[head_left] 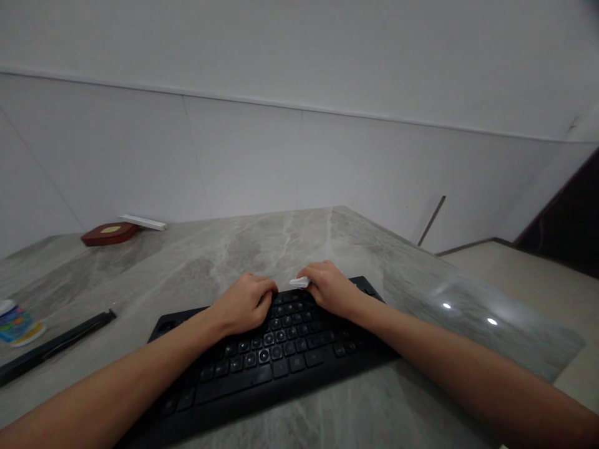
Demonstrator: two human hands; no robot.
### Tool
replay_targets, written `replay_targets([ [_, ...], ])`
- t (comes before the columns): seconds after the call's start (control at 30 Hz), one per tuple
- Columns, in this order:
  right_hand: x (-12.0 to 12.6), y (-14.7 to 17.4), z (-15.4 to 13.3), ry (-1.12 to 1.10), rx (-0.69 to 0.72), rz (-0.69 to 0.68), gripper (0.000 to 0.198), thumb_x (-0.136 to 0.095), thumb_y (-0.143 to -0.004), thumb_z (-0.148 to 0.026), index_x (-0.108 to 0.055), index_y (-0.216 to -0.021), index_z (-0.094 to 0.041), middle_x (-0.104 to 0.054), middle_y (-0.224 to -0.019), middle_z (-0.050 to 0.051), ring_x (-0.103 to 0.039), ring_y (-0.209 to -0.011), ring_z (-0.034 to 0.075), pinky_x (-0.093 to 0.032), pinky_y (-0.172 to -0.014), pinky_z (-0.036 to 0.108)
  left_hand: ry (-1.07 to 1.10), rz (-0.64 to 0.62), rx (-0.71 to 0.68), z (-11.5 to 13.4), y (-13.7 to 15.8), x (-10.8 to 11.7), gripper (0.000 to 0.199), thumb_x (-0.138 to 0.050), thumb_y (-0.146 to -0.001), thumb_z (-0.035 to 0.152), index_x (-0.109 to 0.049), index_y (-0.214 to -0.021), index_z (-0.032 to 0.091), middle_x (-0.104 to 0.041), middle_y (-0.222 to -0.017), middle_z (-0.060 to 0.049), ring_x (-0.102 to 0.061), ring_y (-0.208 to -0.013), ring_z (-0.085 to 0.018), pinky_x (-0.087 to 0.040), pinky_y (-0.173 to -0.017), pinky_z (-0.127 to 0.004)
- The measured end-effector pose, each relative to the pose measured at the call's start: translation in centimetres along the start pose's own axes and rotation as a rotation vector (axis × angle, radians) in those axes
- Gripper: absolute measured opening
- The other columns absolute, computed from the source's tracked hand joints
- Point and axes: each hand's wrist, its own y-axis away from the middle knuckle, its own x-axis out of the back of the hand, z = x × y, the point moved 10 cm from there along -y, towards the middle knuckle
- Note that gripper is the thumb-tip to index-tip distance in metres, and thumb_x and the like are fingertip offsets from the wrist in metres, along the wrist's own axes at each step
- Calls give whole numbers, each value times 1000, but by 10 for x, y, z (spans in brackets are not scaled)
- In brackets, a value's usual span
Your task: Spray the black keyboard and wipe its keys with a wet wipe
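Observation:
A black keyboard (262, 355) lies at a slant on the marbled tabletop, its rows of round-marked keys facing up. My left hand (246, 302) rests over its upper rows, with the fingers curled at the far edge. Between the thumb and fingers of my right hand (330, 288) is a small white folded piece (300, 282), which looks like a tissue or wipe. That hand is closed and sits above the keyboard's far right part. Both forearms cover parts of the keyboard's ends.
A grey marbled table (243, 243) stands against a white wall. Far left are a dark red wooden box (111, 234) and a white strip (143, 221). Nearer lie a long black bar (56, 346) and a white tub with a coloured label (17, 324). The table's edge runs along the right.

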Motion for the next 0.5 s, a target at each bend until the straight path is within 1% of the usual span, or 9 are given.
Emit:
replay_targets([
  [0.1,-2,-1,0,-6,18,-1,27,-52,-81,-1,-68,-98,-15,-71,-95,8,-63,-92,20,-42,-87,36,-5,1,1,0,-1,0,28,-39,-87,14,-66,-92,15,-69,-84,-7,-64,-82,-21,-46,-82,-36],
  [0.23,-1,0,-13,-97,114,14,26,-55,-81,-3,-68,-98,-17,-71,-97,6,-63,-94,18,-43,-87,34,-5,-3,0,1,-1,0,28,-39,-87,14,-67,-93,15,-69,-85,-8,-65,-82,-22,-46,-83,-36],
  [0.3,0,1,-17,-123,135,4,27,-55,-80,-2,-67,-98,-18,-72,-97,4,-63,-93,17,-42,-87,33,-1,-6,0,1,-1,0,29,-39,-87,14,-67,-94,15,-70,-85,-7,-65,-83,-22,-46,-84,-36],
  [0.4,3,1,-13,-69,88,-20,29,-54,-77,0,-68,-95,-17,-72,-93,5,-63,-90,18,-41,-86,34,-2,1,0,0,0,0,28,-40,-86,13,-67,-93,15,-70,-85,-7,-65,-82,-22,-47,-84,-36],
  [0.5,7,1,-4,11,18,-29,26,-54,-74,0,-68,-89,-15,-71,-87,6,-64,-85,19,-41,-83,34,-7,16,-4,-1,0,0,27,-41,-86,13,-67,-92,15,-70,-84,-7,-65,-82,-22,-47,-83,-36],
])
